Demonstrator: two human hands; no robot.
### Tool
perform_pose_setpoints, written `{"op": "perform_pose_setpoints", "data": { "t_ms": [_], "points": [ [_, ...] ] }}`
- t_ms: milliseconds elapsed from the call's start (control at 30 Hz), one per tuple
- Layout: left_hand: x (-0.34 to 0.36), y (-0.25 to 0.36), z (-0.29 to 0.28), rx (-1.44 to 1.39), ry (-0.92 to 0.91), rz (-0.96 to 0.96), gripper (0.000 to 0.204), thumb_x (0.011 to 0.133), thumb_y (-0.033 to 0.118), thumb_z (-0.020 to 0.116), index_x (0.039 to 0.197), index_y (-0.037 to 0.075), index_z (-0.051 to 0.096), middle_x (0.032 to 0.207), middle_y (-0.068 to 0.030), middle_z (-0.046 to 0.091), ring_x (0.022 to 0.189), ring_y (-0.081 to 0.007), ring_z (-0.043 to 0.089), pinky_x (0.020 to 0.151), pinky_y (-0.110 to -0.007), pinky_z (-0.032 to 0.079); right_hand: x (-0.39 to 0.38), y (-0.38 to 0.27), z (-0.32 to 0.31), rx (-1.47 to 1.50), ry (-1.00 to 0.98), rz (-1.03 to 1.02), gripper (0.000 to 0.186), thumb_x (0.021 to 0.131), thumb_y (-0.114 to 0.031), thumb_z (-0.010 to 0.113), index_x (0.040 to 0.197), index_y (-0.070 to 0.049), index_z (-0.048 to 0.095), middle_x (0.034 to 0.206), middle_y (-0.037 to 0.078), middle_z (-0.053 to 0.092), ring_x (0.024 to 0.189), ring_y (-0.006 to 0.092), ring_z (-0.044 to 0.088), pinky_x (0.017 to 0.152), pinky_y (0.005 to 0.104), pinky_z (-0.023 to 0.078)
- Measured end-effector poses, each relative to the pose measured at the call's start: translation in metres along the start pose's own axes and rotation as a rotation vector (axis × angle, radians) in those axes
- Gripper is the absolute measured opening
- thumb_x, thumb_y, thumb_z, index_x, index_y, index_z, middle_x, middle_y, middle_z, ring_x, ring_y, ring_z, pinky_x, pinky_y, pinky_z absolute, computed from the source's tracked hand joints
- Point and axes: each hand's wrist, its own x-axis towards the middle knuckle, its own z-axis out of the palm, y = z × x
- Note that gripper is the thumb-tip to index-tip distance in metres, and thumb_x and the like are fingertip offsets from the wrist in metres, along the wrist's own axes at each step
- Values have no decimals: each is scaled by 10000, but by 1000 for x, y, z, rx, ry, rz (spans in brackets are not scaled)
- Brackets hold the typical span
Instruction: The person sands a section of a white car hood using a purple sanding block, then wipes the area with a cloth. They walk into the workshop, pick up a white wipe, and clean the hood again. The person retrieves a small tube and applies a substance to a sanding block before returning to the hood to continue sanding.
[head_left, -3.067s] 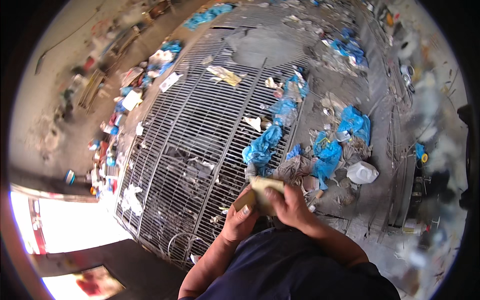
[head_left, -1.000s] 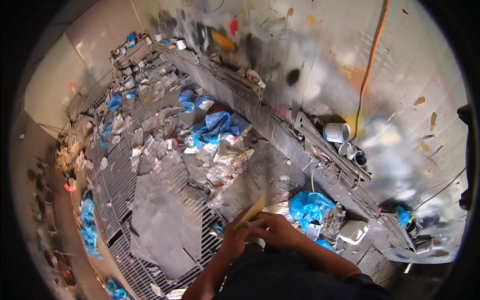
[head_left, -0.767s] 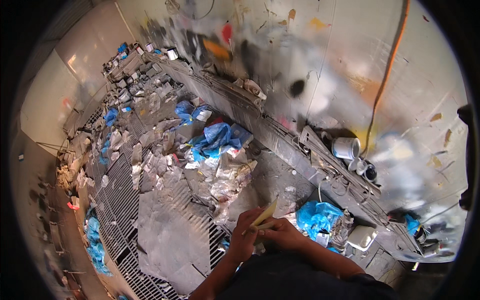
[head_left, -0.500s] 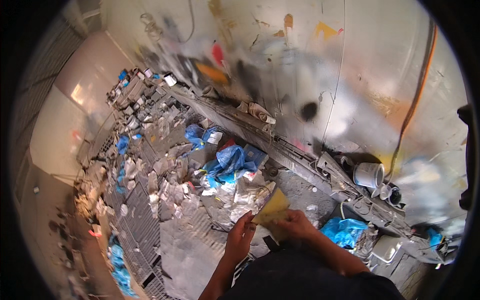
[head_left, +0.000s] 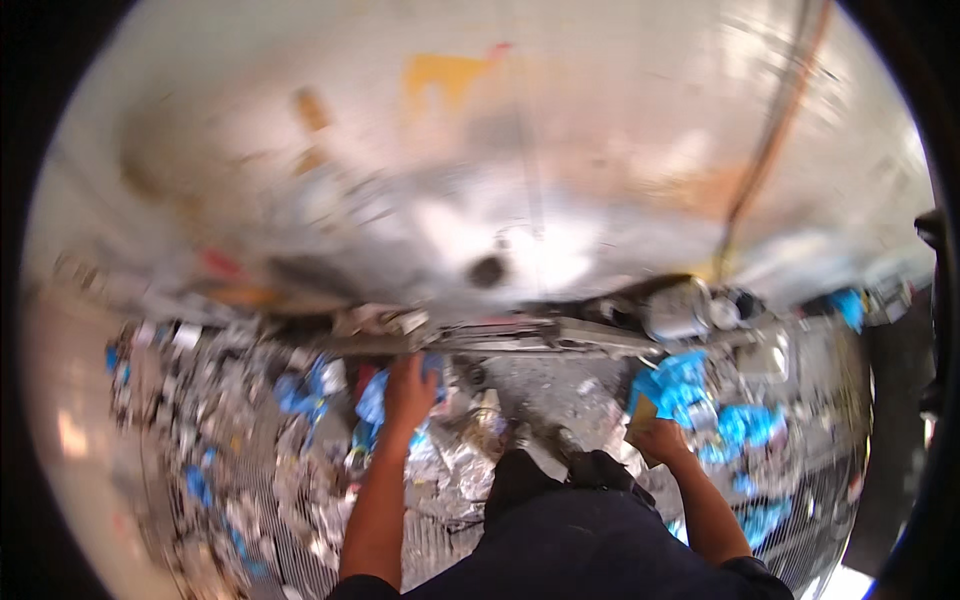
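My right hand point(head_left: 658, 441) is closed on a dull yellow sheet point(head_left: 642, 418), which sticks up past the fingers beside a crumpled light-blue plastic bag point(head_left: 672, 382). Whether the sheet is sandpaper or card I cannot tell. Out in front of me on the left, my left hand point(head_left: 408, 395) reaches forward with nothing visible in it and the thumb apart from the fingers. It overlaps a blue plastic bag point(head_left: 372, 398) in the litter and lies just short of the ledge. Motion smears both hands somewhat.
Ahead stands a paint-smeared pale wall point(head_left: 590, 180) with an orange hose point(head_left: 775, 140) hanging down it. A ledge point(head_left: 490, 338) runs along its foot, with a paint can point(head_left: 678, 310) at the right. Torn paper, plastic and blue bags cover much of the grated floor point(head_left: 430, 545).
My view has swung to face the wall. My hands, together at the yellow sheet before, are now apart: the left has let go and reaches forward, the right keeps the sheet.
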Motion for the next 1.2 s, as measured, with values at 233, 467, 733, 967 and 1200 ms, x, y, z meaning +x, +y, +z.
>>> {"op": "perform_pose_setpoints", "data": {
  "t_ms": [233,467,733,967,1200],
  "points": [
    [135,-68,46,492,-368,12,714,1008,322,762,1589,-26,536,1676,-298,501,1617,-463,397,1363,-549,300,-296,90,124,320,315,951,387,879,-384,847,1034,-29,843,927,172,813,837,324,796,732,459,628],
    [149,-54,35,482,-309,242,537,928,160,783,1411,-14,624,1400,-278,679,1379,-464,604,1222,-504,457,-463,-59,273,912,785,1690,395,857,-232,871,1110,65,807,991,145,808,819,267,787,706,428,629],
    [72,71,44,356,-293,530,453,917,68,653,1349,-57,594,1374,-342,660,1340,-513,611,1174,-549,467,-468,-100,386,1172,817,1851,477,826,-338,909,1016,86,801,1039,267,819,962,384,810,860,504,633],
    [-45,271,131,388,-529,599,480,891,263,782,1261,15,605,1252,-298,736,1199,-506,706,1035,-579,544,-518,9,390,1200,973,1824,432,870,-323,902,1027,72,822,964,217,832,825,318,805,741,475,630],
    [-124,398,204,486,-592,618,486,884,291,786,1256,30,612,1229,-271,770,1173,-503,730,1016,-580,561,-579,155,323,1032,1065,1891,421,909,-356,849,1013,51,824,863,200,803,776,296,781,734,479,615]
  ]
}}
